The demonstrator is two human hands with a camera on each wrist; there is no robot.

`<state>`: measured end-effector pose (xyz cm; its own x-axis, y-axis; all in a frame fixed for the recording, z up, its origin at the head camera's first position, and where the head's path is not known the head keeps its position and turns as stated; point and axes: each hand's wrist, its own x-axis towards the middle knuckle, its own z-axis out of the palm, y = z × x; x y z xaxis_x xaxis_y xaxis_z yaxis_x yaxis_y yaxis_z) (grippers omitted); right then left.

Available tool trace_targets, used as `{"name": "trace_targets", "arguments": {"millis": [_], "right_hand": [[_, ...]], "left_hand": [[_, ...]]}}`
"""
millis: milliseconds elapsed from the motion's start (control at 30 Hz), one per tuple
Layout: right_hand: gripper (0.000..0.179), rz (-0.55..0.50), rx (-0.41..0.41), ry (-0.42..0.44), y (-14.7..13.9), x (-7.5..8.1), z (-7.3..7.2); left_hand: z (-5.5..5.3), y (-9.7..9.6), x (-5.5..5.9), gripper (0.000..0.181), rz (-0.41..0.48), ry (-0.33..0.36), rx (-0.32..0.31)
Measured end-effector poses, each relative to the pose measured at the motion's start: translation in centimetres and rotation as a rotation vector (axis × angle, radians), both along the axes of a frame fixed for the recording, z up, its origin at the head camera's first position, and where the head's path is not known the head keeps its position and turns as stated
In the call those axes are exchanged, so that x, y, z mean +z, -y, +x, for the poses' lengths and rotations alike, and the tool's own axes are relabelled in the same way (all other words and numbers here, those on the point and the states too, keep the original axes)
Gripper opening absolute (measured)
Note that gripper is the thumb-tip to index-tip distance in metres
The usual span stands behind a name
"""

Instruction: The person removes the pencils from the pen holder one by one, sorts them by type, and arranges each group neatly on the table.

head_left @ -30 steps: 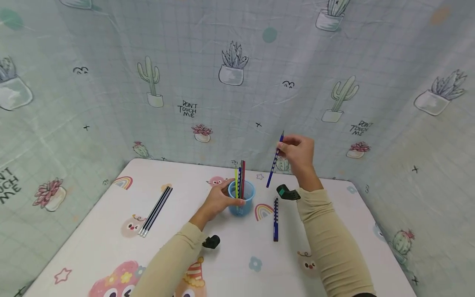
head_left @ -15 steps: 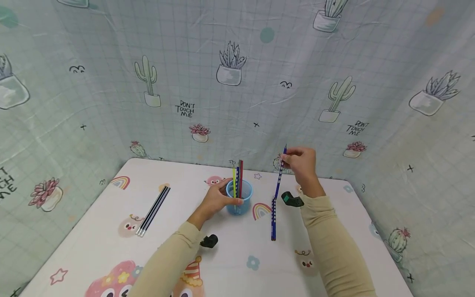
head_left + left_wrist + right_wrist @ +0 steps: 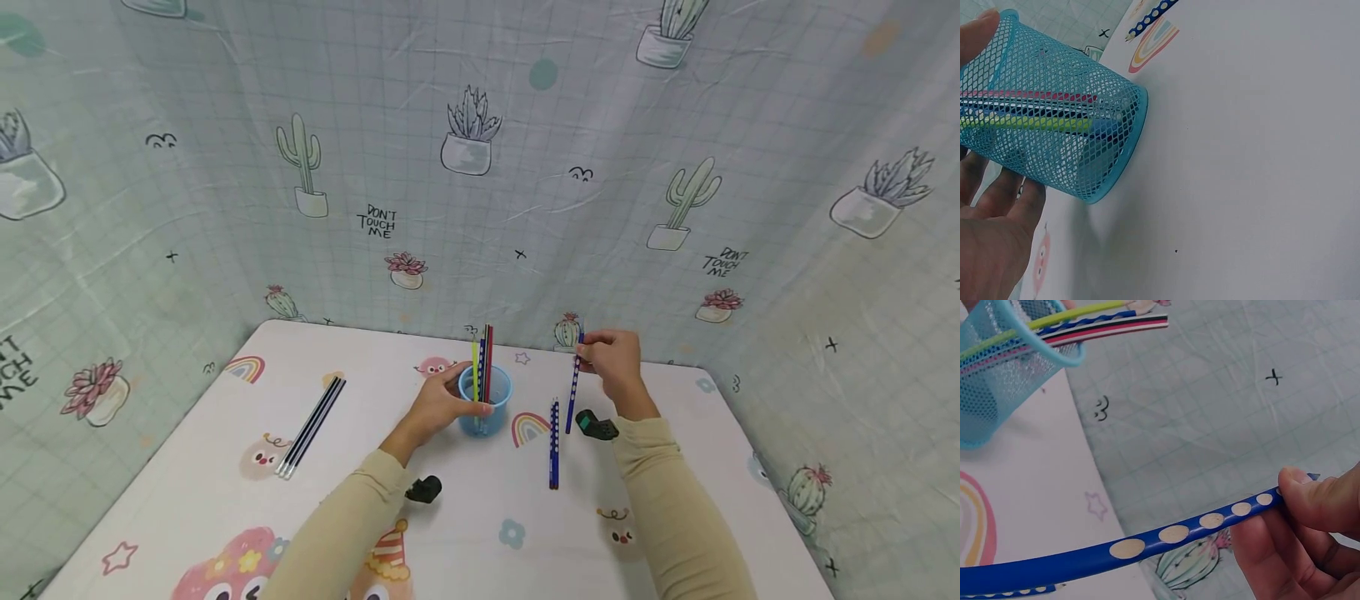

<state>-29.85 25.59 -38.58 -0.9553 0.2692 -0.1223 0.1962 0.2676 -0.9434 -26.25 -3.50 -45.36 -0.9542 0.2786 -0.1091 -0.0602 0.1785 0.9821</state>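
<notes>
My left hand [image 3: 438, 402] grips a light blue mesh pencil cup [image 3: 1054, 112] around its side, thumb on one side and fingers on the other. Several pencils stand in the cup, among them a yellow-green pencil [image 3: 475, 371], a red one [image 3: 490, 367] and a dotted blue one. My right hand [image 3: 613, 362] pinches a blue pencil [image 3: 1147, 540] with pale oval spots near its sharpened end, between thumb and fingers. That pencil hangs nearly upright, its lower end beside the dotted blue pencils [image 3: 554, 446] lying on the table.
On the left of the white cartoon-printed table [image 3: 465, 517] lie several dark striped pencils [image 3: 311, 429] side by side. A printed curtain [image 3: 480, 217] hangs behind the table's back edge. Wrist cameras sit at both sleeves.
The right hand has come down with the blue pencil, whose lower end has shifted right and nearer the table. The left hand still holds the cup in place.
</notes>
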Motion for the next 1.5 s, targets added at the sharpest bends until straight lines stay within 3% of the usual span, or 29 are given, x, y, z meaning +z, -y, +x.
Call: {"name": "trace_targets", "arguments": {"millis": [233,433,600,900,1267,1367,1500], "right_hand": [[0.024,-0.005,-0.004,0.052,-0.5,-2.1,0.1],[0.025,-0.015,0.001,0.084,-0.8,-4.2,0.3],[0.026,-0.026,0.007,0.108,-1.0,-5.6,0.4],[0.024,0.013,0.005,0.242,-1.0,-7.8,0.6],[0.021,0.069,0.088,0.306,-1.1,-9.3,0.9],[0.02,0.068,0.098,0.308,-1.1,-9.7,0.9],[0.02,0.088,0.108,0.324,-1.0,-10.2,1.0]], "left_hand": [[-1.4,-0.2,-2.6,0.095,-0.004,0.014,0.015],[-1.6,-0.2,-3.2,0.094,0.014,0.0,0.042],[-1.6,-0.2,-3.2,0.092,0.028,-0.016,0.048],[-1.7,-0.3,-3.4,0.09,0.031,-0.015,0.042],[-1.6,-0.2,-3.1,0.089,0.029,-0.003,0.03],[-1.5,-0.2,-2.6,0.09,0.013,0.01,0.018],[-0.7,-0.1,-1.1,0.088,0.003,0.005,-0.002]]}}
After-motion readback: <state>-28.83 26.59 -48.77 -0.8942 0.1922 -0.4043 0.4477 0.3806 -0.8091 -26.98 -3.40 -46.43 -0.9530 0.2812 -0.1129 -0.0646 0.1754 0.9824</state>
